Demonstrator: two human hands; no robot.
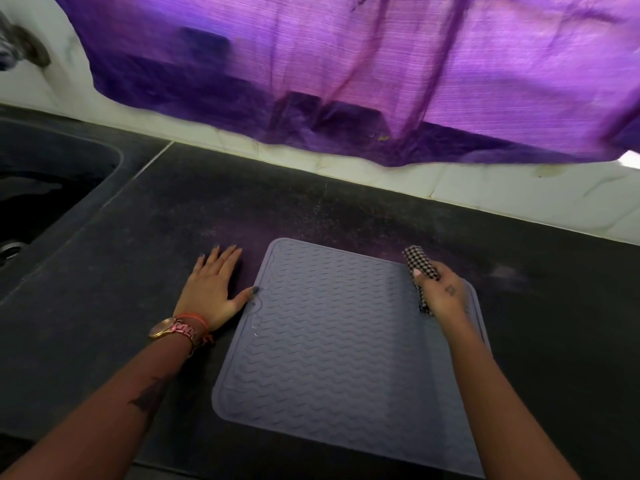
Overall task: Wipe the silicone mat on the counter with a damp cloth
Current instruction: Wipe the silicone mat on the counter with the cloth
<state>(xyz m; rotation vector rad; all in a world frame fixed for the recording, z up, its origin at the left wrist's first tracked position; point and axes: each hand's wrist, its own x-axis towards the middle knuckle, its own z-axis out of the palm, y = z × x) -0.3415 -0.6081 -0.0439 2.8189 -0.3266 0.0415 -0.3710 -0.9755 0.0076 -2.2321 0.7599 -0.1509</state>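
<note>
Your right hand [441, 292] grips the checked cloth [417, 259] over the mat's [332, 341] far right corner; your left hand [211, 285] lies flat beside it, thumb touching its edge, on the dark counter [104, 306] under a purple curtain [381, 64].

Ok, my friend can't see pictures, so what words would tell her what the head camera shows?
A person's right hand grips a rolled checkered cloth at the far right corner of a grey wavy-ribbed silicone mat on a dark counter. The left hand lies flat beside the mat, thumb touching its edge. A sink sits at left; a purple curtain hangs behind.
</note>
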